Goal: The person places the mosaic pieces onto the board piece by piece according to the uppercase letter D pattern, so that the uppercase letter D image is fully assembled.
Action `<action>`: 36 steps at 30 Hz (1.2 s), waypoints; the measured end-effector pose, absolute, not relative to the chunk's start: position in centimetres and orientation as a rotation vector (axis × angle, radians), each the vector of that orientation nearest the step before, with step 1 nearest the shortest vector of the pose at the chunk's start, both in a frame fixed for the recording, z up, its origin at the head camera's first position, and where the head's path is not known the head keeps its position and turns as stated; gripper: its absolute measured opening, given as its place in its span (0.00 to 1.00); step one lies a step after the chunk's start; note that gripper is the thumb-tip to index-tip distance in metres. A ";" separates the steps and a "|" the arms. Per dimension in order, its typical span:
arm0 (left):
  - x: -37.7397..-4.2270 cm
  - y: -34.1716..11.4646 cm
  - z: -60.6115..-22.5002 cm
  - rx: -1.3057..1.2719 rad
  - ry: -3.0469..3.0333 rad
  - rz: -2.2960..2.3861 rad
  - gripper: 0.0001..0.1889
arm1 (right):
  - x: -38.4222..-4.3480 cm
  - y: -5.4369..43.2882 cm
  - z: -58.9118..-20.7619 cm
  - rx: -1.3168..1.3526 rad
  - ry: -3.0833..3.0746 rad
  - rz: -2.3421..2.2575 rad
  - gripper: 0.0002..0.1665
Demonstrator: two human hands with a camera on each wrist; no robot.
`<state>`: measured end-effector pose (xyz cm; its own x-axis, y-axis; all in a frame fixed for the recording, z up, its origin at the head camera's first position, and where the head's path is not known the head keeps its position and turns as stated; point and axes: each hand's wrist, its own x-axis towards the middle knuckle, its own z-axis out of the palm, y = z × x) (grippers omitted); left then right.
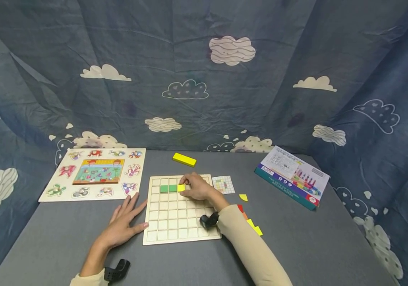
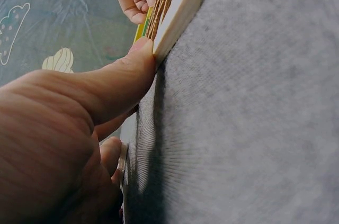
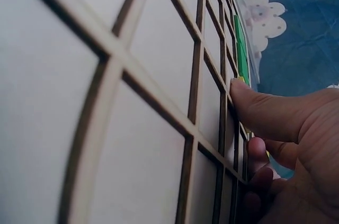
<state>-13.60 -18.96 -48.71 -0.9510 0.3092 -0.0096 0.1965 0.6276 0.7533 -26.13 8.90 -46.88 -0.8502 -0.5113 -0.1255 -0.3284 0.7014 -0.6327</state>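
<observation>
A wooden grid board lies flat on the grey table. Two green square tiles sit side by side in one of its upper rows. Just right of them is a yellow square tile, which my right hand pinches between thumb and index finger. In the right wrist view the thumb covers most of that tile. My left hand lies spread on the table, its thumb touching the board's left edge. A small printed pattern card lies beside the board's upper right.
Right of the board are a yellow quarter-round piece and red, orange and yellow tiles, partly behind the right sleeve. A yellow bar lies behind the board. A picture puzzle is at left, a printed box at right.
</observation>
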 end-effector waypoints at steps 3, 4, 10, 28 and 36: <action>-13.6 -19.0 -48.8 0.422 2.705 1.225 0.40 | -26.0 8.9 -46.8 -0.669 2.615 -0.886 0.15; -13.6 -19.0 -48.8 0.422 2.704 1.221 0.40 | -26.0 9.0 -46.8 -0.674 2.616 -0.884 0.16; -13.7 -19.0 -48.8 0.433 2.719 1.206 0.40 | -25.3 9.8 -46.0 -0.722 2.607 -0.916 0.21; -13.7 -18.7 -48.9 0.407 2.722 1.202 0.40 | -19.3 16.3 -42.4 -1.125 2.572 -0.829 0.10; -13.7 -18.9 -48.5 0.411 2.731 1.201 0.40 | -17.8 20.2 -42.7 -1.065 2.527 -0.889 0.08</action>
